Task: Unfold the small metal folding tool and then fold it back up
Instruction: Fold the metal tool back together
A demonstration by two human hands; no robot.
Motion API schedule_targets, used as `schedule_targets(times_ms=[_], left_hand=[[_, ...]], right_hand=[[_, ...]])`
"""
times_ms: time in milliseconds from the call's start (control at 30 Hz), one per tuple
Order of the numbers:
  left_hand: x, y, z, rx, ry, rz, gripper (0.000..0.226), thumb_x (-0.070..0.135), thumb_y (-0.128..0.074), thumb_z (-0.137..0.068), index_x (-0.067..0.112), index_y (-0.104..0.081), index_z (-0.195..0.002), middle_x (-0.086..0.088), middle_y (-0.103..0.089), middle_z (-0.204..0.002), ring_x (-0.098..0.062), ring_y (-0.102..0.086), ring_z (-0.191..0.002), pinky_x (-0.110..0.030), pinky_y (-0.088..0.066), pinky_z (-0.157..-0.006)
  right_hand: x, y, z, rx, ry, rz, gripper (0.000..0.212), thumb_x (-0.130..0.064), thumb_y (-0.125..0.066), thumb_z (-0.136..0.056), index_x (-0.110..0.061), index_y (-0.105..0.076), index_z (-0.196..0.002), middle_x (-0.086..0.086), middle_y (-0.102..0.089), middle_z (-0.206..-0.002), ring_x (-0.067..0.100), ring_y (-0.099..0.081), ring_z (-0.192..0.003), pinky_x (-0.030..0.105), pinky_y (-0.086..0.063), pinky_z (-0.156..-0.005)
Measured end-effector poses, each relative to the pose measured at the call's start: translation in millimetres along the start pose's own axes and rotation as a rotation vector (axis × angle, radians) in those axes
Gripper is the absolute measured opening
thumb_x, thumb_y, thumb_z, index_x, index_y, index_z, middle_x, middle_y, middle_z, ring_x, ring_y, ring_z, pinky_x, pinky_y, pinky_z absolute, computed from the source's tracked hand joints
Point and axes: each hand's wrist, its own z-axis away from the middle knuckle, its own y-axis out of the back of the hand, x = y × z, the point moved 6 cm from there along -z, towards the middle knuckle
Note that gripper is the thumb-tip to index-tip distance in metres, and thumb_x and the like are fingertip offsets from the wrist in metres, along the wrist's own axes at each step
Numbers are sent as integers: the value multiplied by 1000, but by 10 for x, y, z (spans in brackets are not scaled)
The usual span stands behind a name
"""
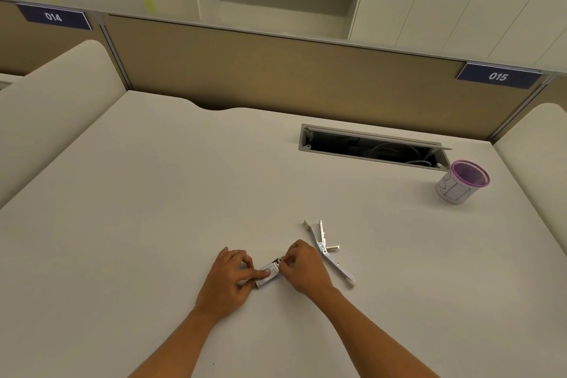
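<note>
Gripping folding tool [267,277] at both ends, left hand [228,281], right hand [302,270], long axis lower-left to upper-right

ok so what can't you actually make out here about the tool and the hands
- Small metal folding tool, head view: its ends are covered by the left hand and the right hand, so how far it is unfolded is unclear.
- Right hand's fingertips: curled over the tool's end, so their exact grip is hidden.
- Cable tray opening in the desk: too dark to see inside.
- Writing on the purple-rimmed cup: too small to read.
</note>
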Motion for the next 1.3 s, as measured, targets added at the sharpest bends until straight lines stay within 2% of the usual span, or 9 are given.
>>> schedule_targets(times_ms=[267, 500, 667, 733, 800, 900, 1000, 1167, 1300], left_hand=[[-12, -10, 11, -9, 1, -27, 29, 29, -63, -81, 45, -69, -104, 10, -56, -90, -7, -50, -93, -34, -30, -104], [-26, -21, 12, -17, 9, -35, 34, 26, -68, -79, 48, -67, -106, 11, -56, -91, -7, -50, -94, -36, -30, -105], [-17, -17, 14, -12, 5, -26, 33, 27, -67, -79, 47, -67, -106, 11, -56, -91, -7, -50, -96, -36, -29, -105], [-14, -10, 9, -7, 4, -25, 35, 26, -67, -78, 48, -67, -106, 10, -57, -91, -8, -50, -96, -36, -29, -105], [-2, -3, 4, -3, 1, -23, 35, 27, -66, -78, 48, -67, -105, 10, -57, -91, -8, -50, -95, -34, -28, -105], [9, 4, -1, 3, -1, -19, 33, 27, -65, -77, 47, -68, -104, 10, -57, -90, -8, -49, -94, -34, -28, -104], [10, 4, 3, -1, 1, -20, 34, 27, -66, -78, 48, -68, -104, 10, -57, -90, -8, -49, -94, -34, -28, -104], [17, 6, 4, -5, 5, -21, 35, 25, -68, -79, 48, -67, -106, 10, -56, -91, -8, -50, -94, -35, -28, -104], [36, 19, 4, -3, 16, -13, 30, 29, -64, -81, 47, -69, -105, 12, -55, -90, -7, -50, -93, -38, -31, -104]], right_hand=[[-89, -10, 47, 7, 93, 68, 15, -22, -65, -78, -8, -68, -80, -3, -54, -96, 18, -60, -78, 34, -52, -68], [-137, 62, 134, 100, 205, 144, 17, -30, -62, -83, -13, -67, -79, -7, -55, -98, 16, -60, -74, 29, -47, -60], [-21, 106, 87, 101, 87, -83, 14, -25, -69, -78, -13, -67, -73, -6, -57, -88, 9, -61, -77, 28, -53, -69], [20, 148, 82, 121, 33, -206, 13, -22, -72, -76, -20, -64, -66, -2, -63, -83, 11, -64, -77, 27, -53, -72], [56, 185, 89, 114, -20, -282, 16, -21, -73, -76, -25, -63, -64, -2, -70, -77, 10, -67, -74, 23, -54, -69], [87, 222, 108, 83, -86, -347, 13, -20, -72, -76, -14, -67, -66, -2, -72, -69, 8, -67, -64, 15, -48, -61], [87, 243, 103, 80, -87, -372, 16, -18, -74, -74, -18, -64, -62, -3, -69, -64, 5, -63, -58, 15, -47, -57], [96, 250, 93, 78, -109, -427, 13, -10, -74, -72, -16, -63, -76, -4, -63, -69, 6, -58, -56, 12, -47, -51], [127, 200, 65, 40, -151, -392, 19, -3, -63, -78, -19, -70, -85, -5, -60, -67, 11, -55, -57, 16, -46, -54]])
